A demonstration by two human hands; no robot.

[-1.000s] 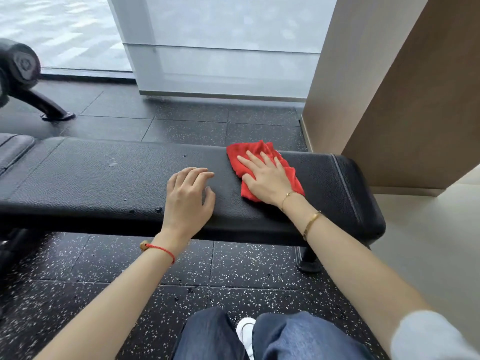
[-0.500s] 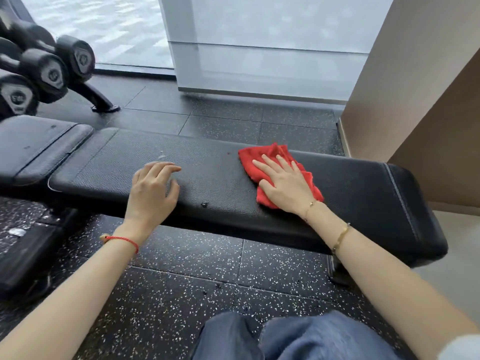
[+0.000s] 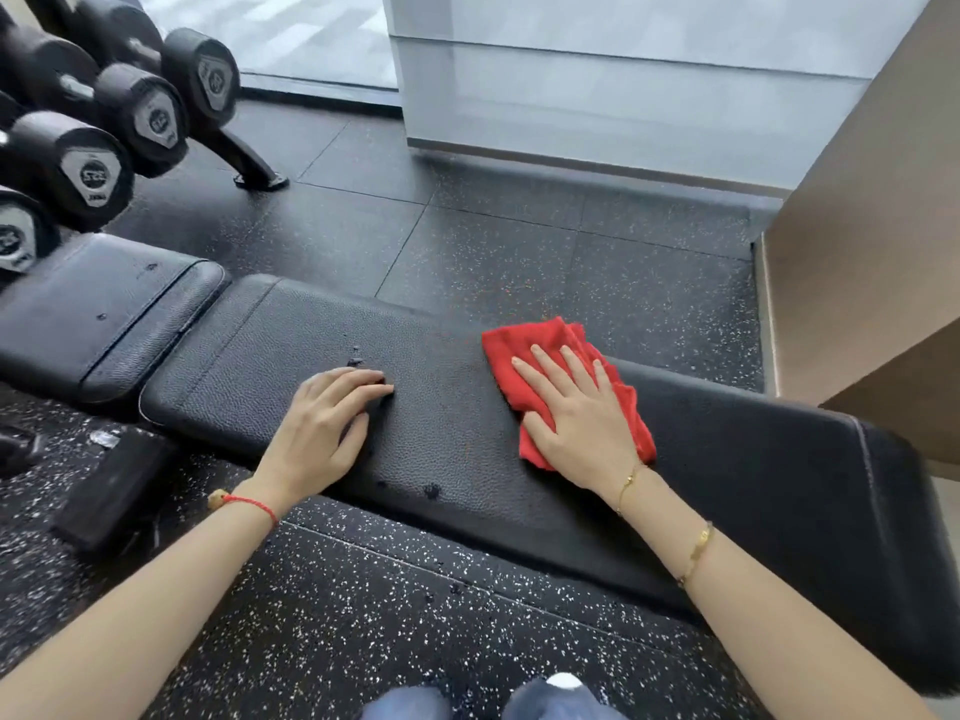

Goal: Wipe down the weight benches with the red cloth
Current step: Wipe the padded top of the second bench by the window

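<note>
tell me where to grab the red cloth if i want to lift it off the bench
Take the red cloth at its far left corner, the bare part beyond the right hand that lies flat on it. Come from above and pinch. It lies crumpled but low on the bench pad, so a raised fold there probably gives the easiest grip.

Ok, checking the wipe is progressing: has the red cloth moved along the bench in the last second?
Yes. The red cloth, under the right hand, has slid left along the bench, farther from the stitched seam at its right end.
</note>
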